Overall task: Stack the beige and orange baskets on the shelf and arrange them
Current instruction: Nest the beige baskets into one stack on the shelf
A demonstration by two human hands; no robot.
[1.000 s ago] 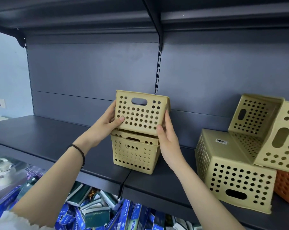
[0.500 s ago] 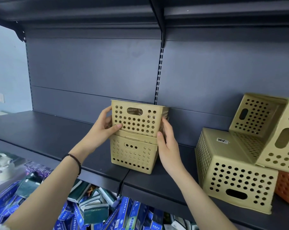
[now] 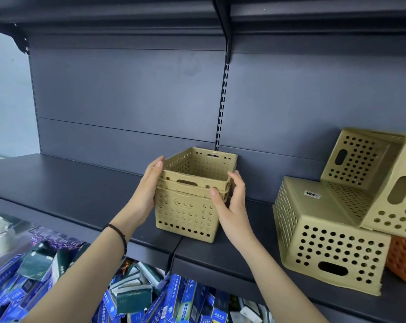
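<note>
We see a stack of small beige baskets (image 3: pixel 188 206) standing upright, nested one inside another, near the front edge of the dark shelf (image 3: pixel 69 190) where two shelf boards meet. Our left hand (image 3: pixel 148 194) presses flat against the stack's left side and our right hand (image 3: pixel 230 201) cups its right front corner, fingers spread, so both hands hold the stack between them. Well to the right, a larger beige basket (image 3: pixel 325 241) lies upside down, another beige basket (image 3: pixel 372 183) leans tilted on top of it, and an orange basket (image 3: pixel 404 259) peeks out behind them.
</note>
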